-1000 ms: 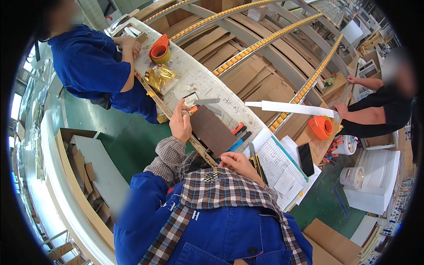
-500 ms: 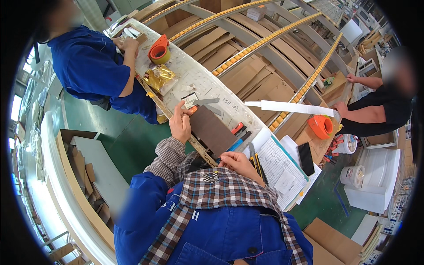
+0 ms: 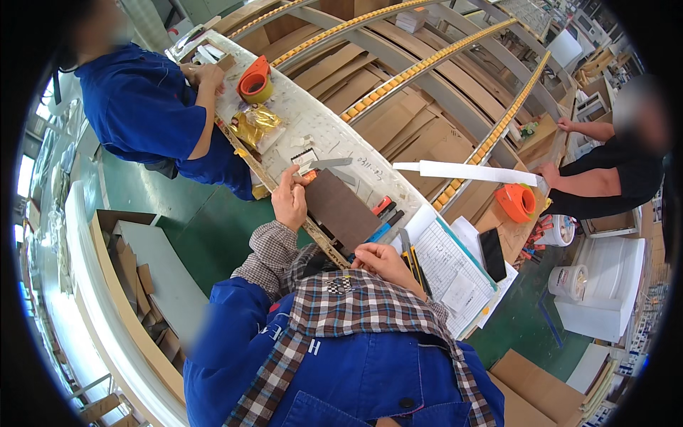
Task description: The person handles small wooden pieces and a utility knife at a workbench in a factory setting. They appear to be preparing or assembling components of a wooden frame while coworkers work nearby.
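A flat dark-brown rectangular board [image 3: 343, 211] lies on the workbench [image 3: 370, 165] in front of me. By its left edge is my left hand [image 3: 289, 202], fingers apart and partly bent, near a small orange thing [image 3: 310, 176]. My right hand [image 3: 388, 265] rests at the bench's near edge beside the board's lower corner. Its fingertips are pressed together; whatever they may hold is hidden. Between the board and some papers lie a blue-and-black marker [image 3: 386, 227], a red-and-black one [image 3: 383, 206] and a yellow-and-black knife [image 3: 408, 255]. A grey metal blade [image 3: 333, 163] lies beyond the board.
An orange tape dispenser [image 3: 255, 80] and a gold packet [image 3: 256, 127] lie up the bench, beside a co-worker in blue [image 3: 142, 99]. At right are a clipboard [image 3: 455, 267], a phone [image 3: 491, 255] and another dispenser [image 3: 515, 203]. A person in black [image 3: 605, 178] holds a white strip [image 3: 477, 173]. Roller rails [image 3: 427, 76] run beyond.
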Available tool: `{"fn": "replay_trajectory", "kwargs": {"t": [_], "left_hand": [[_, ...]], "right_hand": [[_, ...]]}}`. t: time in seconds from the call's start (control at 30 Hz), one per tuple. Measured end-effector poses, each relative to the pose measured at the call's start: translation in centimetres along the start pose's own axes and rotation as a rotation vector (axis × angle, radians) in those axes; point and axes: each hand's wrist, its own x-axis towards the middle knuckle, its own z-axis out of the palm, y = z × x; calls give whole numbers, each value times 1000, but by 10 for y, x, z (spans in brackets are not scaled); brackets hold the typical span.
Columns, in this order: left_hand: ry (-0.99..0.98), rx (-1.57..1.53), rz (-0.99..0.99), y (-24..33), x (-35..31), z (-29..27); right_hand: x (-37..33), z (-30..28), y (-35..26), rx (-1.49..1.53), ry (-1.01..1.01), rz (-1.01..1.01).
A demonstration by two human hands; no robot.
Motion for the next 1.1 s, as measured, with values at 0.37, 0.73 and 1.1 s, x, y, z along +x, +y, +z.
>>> {"fn": "replay_trajectory", "kwargs": {"t": [0.37,0.73,1.1], "left_hand": [[-24,6,-23,-1,0,-1],[-26,-4,-2,-4,0,0],[-20,2,11,-1,-1,0]], "right_hand": [[-1,1,-3,-16,11,2],[0,0,-1,-4,19,-3],[-3,1,-2,-33,28,-3]]}}
